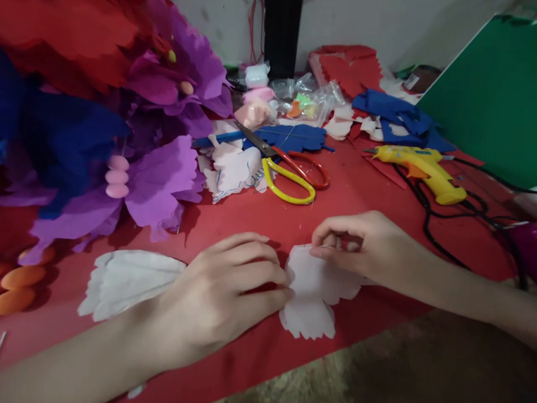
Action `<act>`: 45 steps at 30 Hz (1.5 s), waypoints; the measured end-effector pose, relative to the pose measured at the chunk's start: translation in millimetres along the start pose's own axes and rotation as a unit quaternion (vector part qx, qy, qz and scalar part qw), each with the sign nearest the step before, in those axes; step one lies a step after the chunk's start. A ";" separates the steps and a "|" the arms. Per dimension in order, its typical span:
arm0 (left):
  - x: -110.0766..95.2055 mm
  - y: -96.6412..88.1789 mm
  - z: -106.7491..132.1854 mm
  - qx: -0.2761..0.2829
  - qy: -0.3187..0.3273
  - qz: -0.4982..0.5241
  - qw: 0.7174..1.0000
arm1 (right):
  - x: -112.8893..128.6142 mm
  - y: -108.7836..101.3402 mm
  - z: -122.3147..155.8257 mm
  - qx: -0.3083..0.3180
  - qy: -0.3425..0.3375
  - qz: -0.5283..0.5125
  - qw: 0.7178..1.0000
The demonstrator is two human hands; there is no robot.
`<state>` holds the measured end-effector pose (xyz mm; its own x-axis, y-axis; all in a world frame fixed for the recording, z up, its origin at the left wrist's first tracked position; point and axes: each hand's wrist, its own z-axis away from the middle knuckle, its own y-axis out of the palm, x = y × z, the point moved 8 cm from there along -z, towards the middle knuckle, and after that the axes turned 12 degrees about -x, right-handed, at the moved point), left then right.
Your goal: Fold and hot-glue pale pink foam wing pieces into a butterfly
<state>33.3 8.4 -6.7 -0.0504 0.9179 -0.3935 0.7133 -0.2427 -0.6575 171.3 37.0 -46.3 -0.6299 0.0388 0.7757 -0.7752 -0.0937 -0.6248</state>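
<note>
A thin white cutout (308, 288) with scalloped edges lies on the red sheet between my hands. My right hand (356, 246) pinches its upper edge between thumb and forefinger, the other fingers curled. Any small thing inside that pinch is too small to make out. My left hand (226, 294) rests palm down at the cutout's left edge, fingers stretched out and slightly bent, fingertips touching or nearly touching it. Partly behind the left hand lies a pleated white fan-shaped piece (130, 280).
Scissors (289, 168) with red and yellow handles lie beyond my hands, by white and blue scraps. A yellow glue gun (423, 168) trails a black cord at right. Purple cutouts (163, 182) crowd the left. A green board (482, 101) stands at right. The red sheet (235, 369) covers the table.
</note>
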 end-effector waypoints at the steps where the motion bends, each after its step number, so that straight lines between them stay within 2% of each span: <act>1: 0.3 0.3 0.2 0.001 0.000 -0.003 1.000 | 0.7 -0.6 0.2 -0.005 -0.007 0.003 1.000; 7: 1.6 1.9 2.5 0.006 0.007 -0.025 1.000 | 4.5 -3.2 2.4 -0.016 -0.037 0.026 0.999; 25: -2.2 5.2 1.8 0.030 0.019 -0.082 0.996 | 4.2 -1.0 1.2 -0.009 -0.050 0.042 0.998; 35: -11.8 5.5 -1.2 0.039 0.062 -0.118 0.990 | 5.6 -0.8 2.0 -0.019 -0.080 0.057 0.995; 45: -8.9 5.0 -0.9 0.043 0.047 -0.122 0.990 | 6.7 -1.5 0.9 -0.024 -0.087 0.049 0.995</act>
<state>38.0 -0.7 -5.9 -0.1453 0.9770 -0.1564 0.6252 -0.0318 -0.7798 168.3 36.6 -40.0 -0.6883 -0.1405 0.7117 -0.7141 -0.0412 -0.6988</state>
